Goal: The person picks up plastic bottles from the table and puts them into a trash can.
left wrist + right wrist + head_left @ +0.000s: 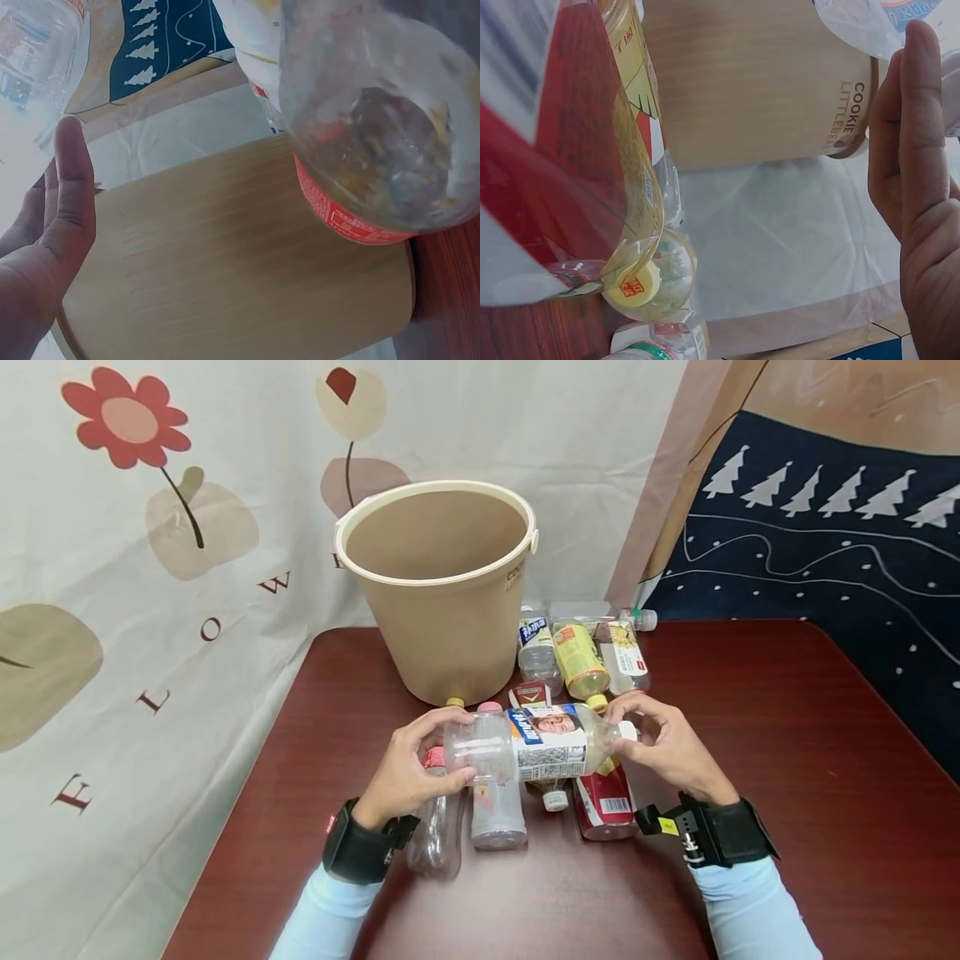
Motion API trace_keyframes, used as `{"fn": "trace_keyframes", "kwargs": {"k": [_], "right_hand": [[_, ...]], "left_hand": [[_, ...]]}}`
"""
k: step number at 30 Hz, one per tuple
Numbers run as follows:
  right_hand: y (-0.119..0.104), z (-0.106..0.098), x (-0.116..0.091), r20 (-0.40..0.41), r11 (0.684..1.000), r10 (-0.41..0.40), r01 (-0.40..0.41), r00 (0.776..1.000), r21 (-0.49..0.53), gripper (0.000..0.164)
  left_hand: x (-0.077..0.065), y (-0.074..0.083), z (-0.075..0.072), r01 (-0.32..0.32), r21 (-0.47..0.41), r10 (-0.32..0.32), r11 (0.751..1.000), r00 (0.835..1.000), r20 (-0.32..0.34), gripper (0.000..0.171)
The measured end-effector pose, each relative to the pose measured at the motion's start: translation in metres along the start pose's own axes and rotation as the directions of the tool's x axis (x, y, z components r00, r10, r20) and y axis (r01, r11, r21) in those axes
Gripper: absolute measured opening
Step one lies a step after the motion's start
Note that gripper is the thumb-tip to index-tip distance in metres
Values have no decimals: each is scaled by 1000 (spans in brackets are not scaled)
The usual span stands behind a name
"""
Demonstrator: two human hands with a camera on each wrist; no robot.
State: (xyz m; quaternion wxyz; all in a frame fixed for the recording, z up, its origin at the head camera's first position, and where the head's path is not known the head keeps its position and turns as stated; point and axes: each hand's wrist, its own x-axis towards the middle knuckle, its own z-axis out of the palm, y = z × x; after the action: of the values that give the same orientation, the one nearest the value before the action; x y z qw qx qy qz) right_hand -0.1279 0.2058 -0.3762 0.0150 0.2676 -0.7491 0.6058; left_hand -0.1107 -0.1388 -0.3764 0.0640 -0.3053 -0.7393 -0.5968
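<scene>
A clear plastic bottle (551,743) with a blue and white label lies sideways in the air between both hands, above other bottles. My left hand (408,768) grips its base end, thumb below and fingers above. At the white-capped end, my right hand (667,747) pinches the neck beside the cap (628,731). Under it on the table are a clear bottle (435,839) with a red band, a bottle with a pale label (498,822) and pink cap, and a red-labelled bottle (606,802). Each wrist view shows only part of the held bottle.
A tall beige bucket (453,631) stands behind the hands, against the printed cloth. To its right lie more bottles: one blue-labelled (537,652), one yellow-labelled (581,662), one white-labelled (626,652). The dark red table (787,735) extends to the right.
</scene>
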Motion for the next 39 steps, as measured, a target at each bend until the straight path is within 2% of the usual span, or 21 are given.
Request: {"fn": "trace_keyframes", "kwargs": {"k": [7,15,22,24,26,28,29,31,33,36,39], "right_hand": [[0,0,0,-5,1000,9,-9,1000,11,32],[-1,1,0,6,999,-13,12,1000,45,31],[-3,-5,0,-30,994,107,-107,994,-22,25],[-2,-9,1,-75,989,146,-147,986,-15,23],[-1,-15,0,-163,979,182,-194,970,-62,22],[2,-21,-2,-271,951,202,-255,941,-177,24],[3,-23,-2,-324,924,202,-290,924,-251,27],[6,-28,-3,-419,842,198,-372,886,-390,31],[12,-31,-3,-484,771,185,-431,855,-468,32],[23,-33,-1,-518,713,189,-480,834,-511,33],[33,-33,1,-500,689,220,-497,837,-527,35]], "left_hand": [[-1,1,1,-21,22,21,1000,1000,-15,56],[-4,2,2,-2,14,2,1000,1000,-28,55],[-1,7,-1,-9,38,11,999,998,-63,55],[-1,8,-3,-20,59,25,998,996,-87,55],[-1,9,-6,-34,76,43,996,992,-118,56],[-2,11,-9,-47,86,60,995,987,-152,56],[-2,12,-11,-54,84,68,995,983,-169,56],[-2,14,-15,-56,91,73,994,977,-201,56],[-2,17,-19,-60,92,80,994,969,-233,57],[-2,21,-26,-63,101,90,993,955,-282,57],[-1,26,-33,-98,74,118,992,933,-341,56]]}}
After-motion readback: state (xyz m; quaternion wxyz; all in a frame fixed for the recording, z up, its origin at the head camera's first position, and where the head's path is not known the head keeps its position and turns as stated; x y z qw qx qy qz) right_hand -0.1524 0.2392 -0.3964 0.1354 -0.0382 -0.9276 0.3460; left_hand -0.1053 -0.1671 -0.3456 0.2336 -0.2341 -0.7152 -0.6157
